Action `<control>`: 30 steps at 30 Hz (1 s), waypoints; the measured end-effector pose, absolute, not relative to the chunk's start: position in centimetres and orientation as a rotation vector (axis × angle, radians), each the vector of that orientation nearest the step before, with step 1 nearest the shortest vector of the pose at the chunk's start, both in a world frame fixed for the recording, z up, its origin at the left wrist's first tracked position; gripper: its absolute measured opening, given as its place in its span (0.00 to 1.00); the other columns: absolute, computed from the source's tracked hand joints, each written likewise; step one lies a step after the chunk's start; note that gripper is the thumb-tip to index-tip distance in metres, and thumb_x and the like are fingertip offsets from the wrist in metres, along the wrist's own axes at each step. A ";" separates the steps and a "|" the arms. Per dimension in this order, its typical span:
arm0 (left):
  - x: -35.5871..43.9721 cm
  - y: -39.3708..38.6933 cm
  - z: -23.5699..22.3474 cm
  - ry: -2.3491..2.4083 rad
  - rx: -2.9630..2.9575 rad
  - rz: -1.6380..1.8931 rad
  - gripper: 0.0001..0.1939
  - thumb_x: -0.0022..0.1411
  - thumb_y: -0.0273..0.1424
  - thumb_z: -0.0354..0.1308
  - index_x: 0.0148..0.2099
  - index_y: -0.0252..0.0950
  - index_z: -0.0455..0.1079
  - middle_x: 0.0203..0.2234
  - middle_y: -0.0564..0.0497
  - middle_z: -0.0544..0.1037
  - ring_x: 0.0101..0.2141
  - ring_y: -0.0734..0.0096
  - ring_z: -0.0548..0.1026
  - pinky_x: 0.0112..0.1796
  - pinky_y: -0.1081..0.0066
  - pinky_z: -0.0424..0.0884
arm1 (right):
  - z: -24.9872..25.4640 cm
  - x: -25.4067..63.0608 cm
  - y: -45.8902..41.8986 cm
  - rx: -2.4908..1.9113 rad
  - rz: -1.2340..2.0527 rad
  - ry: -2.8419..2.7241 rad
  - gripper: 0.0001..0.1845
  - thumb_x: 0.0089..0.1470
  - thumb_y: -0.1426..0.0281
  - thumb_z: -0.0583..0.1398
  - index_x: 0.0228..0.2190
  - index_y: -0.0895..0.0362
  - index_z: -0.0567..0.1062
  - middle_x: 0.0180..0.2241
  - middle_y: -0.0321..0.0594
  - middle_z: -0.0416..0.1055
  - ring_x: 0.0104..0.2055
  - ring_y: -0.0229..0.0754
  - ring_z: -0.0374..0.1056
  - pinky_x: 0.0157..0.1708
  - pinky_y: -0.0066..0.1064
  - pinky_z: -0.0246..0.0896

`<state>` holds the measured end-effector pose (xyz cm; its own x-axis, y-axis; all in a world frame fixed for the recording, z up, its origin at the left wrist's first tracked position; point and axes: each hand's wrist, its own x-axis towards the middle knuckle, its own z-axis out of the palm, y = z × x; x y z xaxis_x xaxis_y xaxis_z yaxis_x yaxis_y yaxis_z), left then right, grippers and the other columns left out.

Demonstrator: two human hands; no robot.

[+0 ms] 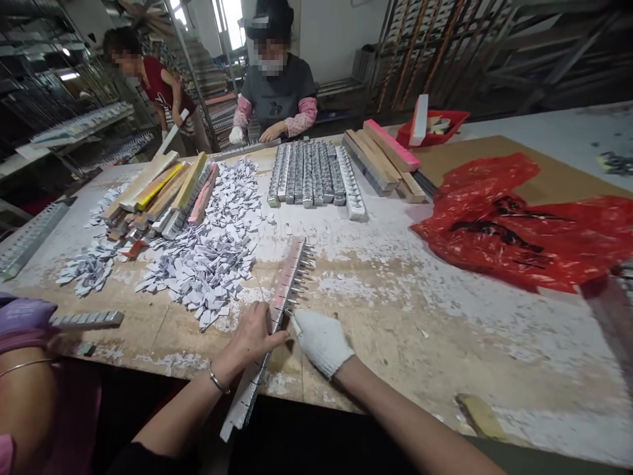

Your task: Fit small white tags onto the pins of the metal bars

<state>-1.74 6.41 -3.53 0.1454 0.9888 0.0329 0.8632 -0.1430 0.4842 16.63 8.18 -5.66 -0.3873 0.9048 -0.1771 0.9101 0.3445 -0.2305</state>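
Observation:
A long pale bar (287, 277) with a pinkish upper face lies slanted in front of me, its near end jutting past the table edge. Small metal pins (299, 282) stick out in a row from the right side of its far half. My left hand (253, 332), bare with a bracelet at the wrist, grips the bar around its middle. Against the bar's right side, my right hand (322, 340) in a white knitted glove has its fingers pinched together. What lies between those fingertips is too small to make out.
White chips (212, 257) lie heaped left of the bar, beside stacked wooden strips (158, 191). Silvery bars (309, 175) stand in a row ahead. A red plastic bag (524, 231) is at right. Co-workers work across the table; another person's purple-sleeved arm (24, 316) is at left.

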 end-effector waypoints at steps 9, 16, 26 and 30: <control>-1.5 6.3 -5.5 1.699 2.086 0.610 0.10 0.55 0.33 0.58 0.38 0.38 0.61 0.33 0.50 0.68 0.35 0.63 0.66 0.36 0.66 0.64 | -5.7 16.0 9.1 1.555 -0.415 2.576 0.09 0.57 0.75 0.55 0.37 0.58 0.75 0.33 0.48 0.77 0.36 0.52 0.76 0.31 0.33 0.61; -1.3 6.2 -6.0 1.686 2.111 0.617 0.13 0.55 0.33 0.61 0.40 0.38 0.62 0.34 0.50 0.68 0.35 0.63 0.66 0.35 0.66 0.65 | -4.9 15.3 9.9 1.449 -0.470 2.594 0.10 0.59 0.72 0.55 0.40 0.59 0.75 0.37 0.50 0.77 0.39 0.51 0.75 0.34 0.32 0.61; -8.8 9.1 -2.3 2.392 2.090 0.355 0.05 0.65 0.27 0.54 0.42 0.36 0.70 0.39 0.42 0.73 0.42 0.56 0.71 0.41 0.62 0.67 | -6.3 18.6 9.7 1.805 -0.907 2.613 0.21 0.65 0.65 0.52 0.56 0.56 0.67 0.47 0.48 0.77 0.47 0.50 0.75 0.42 0.34 0.64; -9.9 9.9 -1.9 2.488 2.000 0.064 0.04 0.60 0.26 0.58 0.39 0.34 0.71 0.39 0.40 0.74 0.45 0.52 0.71 0.43 0.61 0.65 | -7.9 18.7 9.0 1.891 -0.901 2.661 0.22 0.64 0.66 0.52 0.58 0.56 0.68 0.51 0.49 0.75 0.51 0.52 0.73 0.46 0.38 0.64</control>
<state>-9.91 9.90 -1.94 -0.2147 0.9745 0.0650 0.9766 0.2152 -0.0010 18.66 8.95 -7.86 -0.3560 0.9289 -0.1020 0.7998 0.2464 -0.5473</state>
